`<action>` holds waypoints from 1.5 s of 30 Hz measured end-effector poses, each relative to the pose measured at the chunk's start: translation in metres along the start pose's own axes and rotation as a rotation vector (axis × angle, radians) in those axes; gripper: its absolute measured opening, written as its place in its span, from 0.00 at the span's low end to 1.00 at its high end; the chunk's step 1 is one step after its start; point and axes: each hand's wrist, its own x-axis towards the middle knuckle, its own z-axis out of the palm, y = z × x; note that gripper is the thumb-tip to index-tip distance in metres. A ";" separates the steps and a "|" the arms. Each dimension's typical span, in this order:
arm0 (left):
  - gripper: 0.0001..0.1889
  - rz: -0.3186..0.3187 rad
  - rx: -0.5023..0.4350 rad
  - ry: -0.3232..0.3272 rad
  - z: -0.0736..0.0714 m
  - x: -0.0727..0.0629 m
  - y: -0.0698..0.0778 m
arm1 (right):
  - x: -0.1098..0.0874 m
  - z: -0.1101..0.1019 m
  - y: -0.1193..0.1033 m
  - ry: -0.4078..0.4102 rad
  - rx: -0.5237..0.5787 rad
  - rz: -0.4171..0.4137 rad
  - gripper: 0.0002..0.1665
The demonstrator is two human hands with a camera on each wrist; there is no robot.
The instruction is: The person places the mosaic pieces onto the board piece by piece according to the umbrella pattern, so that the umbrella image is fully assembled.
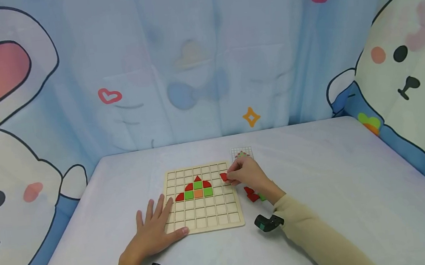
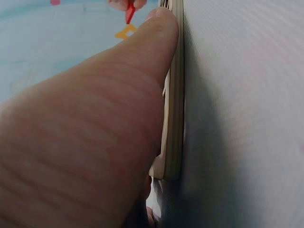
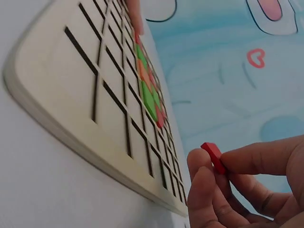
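Observation:
A square wooden grid board (image 1: 206,222) lies flat on the table. On it several pieces form a stepped shape: a red triangle (image 1: 197,178) on top, red rounded pieces (image 1: 180,197) at the sides, green squares (image 1: 189,194) and an orange square (image 1: 198,193). My left hand (image 1: 151,236) rests with spread, straight fingers on the board's left side, its thumb on the near edge. Above the board's right side, my right hand (image 1: 251,175) pinches a small red piece (image 3: 214,157) between thumb and fingertips. In the right wrist view the piece is clear of the board.
Loose red pieces (image 1: 252,196) and a partly hidden green piece (image 1: 262,197) lie right of the board, near my right wrist. Behind the right hand is a small pattern card (image 1: 242,151) with a gridded picture. A printed curtain (image 1: 198,65) hangs behind the table.

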 end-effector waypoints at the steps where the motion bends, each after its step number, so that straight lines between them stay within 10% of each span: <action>1: 0.58 0.000 0.000 0.001 0.000 0.000 0.000 | -0.001 0.004 0.000 0.004 -0.001 0.006 0.02; 25: 0.58 0.005 -0.006 0.006 -0.003 -0.002 0.005 | -0.006 0.044 0.005 0.087 -0.395 -0.097 0.07; 45: 0.58 0.017 -0.026 0.016 -0.002 -0.003 0.004 | -0.009 0.047 0.005 0.064 -0.442 -0.165 0.10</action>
